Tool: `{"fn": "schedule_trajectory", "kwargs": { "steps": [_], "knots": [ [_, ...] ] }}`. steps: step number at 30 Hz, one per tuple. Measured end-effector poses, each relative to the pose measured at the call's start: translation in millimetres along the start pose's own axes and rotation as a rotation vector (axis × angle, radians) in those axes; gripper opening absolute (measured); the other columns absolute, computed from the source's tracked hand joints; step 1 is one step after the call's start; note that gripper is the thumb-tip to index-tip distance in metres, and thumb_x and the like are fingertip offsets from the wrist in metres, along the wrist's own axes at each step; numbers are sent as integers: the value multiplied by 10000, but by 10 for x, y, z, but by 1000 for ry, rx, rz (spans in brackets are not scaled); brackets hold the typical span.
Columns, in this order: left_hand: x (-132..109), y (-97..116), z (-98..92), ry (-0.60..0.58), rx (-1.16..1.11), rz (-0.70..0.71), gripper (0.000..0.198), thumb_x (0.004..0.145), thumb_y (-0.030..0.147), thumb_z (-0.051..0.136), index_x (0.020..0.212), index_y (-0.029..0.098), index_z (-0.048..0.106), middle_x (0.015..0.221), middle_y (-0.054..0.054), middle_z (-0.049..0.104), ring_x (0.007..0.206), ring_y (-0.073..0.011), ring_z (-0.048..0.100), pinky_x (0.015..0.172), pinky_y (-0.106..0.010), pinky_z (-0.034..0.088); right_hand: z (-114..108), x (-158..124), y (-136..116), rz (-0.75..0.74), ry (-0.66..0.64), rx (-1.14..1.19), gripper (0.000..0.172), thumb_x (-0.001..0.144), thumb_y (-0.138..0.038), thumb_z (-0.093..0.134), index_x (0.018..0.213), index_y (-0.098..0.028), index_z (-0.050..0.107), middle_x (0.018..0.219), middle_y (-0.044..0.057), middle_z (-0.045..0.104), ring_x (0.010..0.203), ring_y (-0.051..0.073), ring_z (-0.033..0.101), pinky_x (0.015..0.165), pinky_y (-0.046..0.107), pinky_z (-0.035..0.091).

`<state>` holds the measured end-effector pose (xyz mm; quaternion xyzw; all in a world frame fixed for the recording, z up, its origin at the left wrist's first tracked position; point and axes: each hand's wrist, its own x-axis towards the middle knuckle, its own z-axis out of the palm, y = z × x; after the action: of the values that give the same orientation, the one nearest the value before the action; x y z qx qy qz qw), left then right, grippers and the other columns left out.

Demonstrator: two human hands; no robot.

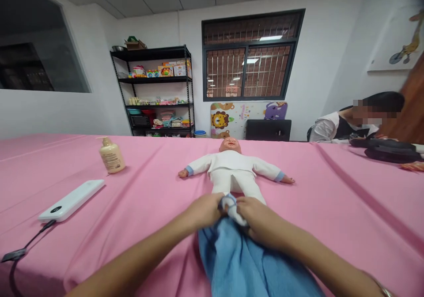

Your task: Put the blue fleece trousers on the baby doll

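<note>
Doll: the doll [228, 161] lies face up on the pink-covered desk [149, 208], head away from the person, arms out; its feet are hidden behind the hands.
Left hand: the left hand [204, 209] pinches one side of a bunched white-and-blue cloth [232, 208]; blur hides the exact fingertip grip.
Right hand: the right hand [263, 219] pinches the other side, near the doll's legs.
Handling the cloth: best worked, I judge, with even tension from both sides and light tugs, so the doll's legs don't twist.
</note>
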<state>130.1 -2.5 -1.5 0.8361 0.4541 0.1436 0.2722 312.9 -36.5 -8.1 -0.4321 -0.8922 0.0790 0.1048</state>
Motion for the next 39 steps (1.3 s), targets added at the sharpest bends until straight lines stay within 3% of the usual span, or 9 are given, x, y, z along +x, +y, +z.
{"fn": "schedule_trajectory", "kwargs": {
  "steps": [4,10,15,23,27,30,34,37,39],
  "knots": [
    [289,-145,-49,13,-50,-37,320,827,449,575,907,147,645,920,-78,714,854,-251,648,748,-309,470,-93,240,164,63,-32,142,166,728,6,561,846,-83,636,983,119,650,902,210,596,810,274,442],
    [199,-242,57,94,-28,-111,509,902,615,412,1056,175,615,1030,-113,700,927,-302,653,791,-356,478,91,239,313,155,2,188,105,823,-97,569,915,-86,618,976,126,637,926,254,572,861,365,435],
    [165,-191,45,99,-157,-136,526,866,647,476,1093,183,574,1116,-96,673,991,-307,623,804,-362,465,113,161,376,139,48,371,252,821,-163,546,1066,-116,573,1074,125,614,1001,267,570,909,398,466],
    [277,-224,139,238,-529,4,373,801,511,641,845,159,528,817,-10,573,781,-176,557,722,-301,428,-39,72,407,123,-13,839,463,750,-267,563,1192,-130,549,1156,104,611,1098,279,584,982,423,493],
    [262,-175,13,138,-779,-10,511,779,575,675,1011,133,568,935,-61,630,888,-213,613,816,-341,480,-58,81,423,199,111,1201,542,709,-237,635,1225,-119,519,1130,91,638,1050,262,626,935,403,521],
    [206,-154,-77,-73,-938,50,606,750,478,753,1215,144,553,1062,-78,655,1040,-260,625,918,-362,486,-45,91,452,226,241,1433,486,695,-176,648,1161,-99,536,1092,77,655,1008,242,645,915,377,521],
    [156,-156,-85,-264,-1000,37,601,687,510,780,1111,109,636,972,-82,689,973,-285,661,854,-355,526,-21,94,495,178,294,1571,402,700,-119,628,1097,-111,564,1076,44,656,1062,233,621,961,363,495],
    [189,-197,-31,-238,-966,-2,524,664,456,822,1058,147,668,947,-73,708,939,-259,669,816,-324,550,-22,89,506,167,267,1634,424,633,-107,693,1041,-170,599,1031,25,674,1009,239,638,908,344,533],
    [247,-248,3,-118,-963,-27,442,694,403,816,1040,163,681,951,-64,717,925,-231,670,808,-299,550,-38,85,510,195,245,1613,423,589,-101,720,992,-170,611,988,36,684,959,249,650,878,353,545]
  ]
}}
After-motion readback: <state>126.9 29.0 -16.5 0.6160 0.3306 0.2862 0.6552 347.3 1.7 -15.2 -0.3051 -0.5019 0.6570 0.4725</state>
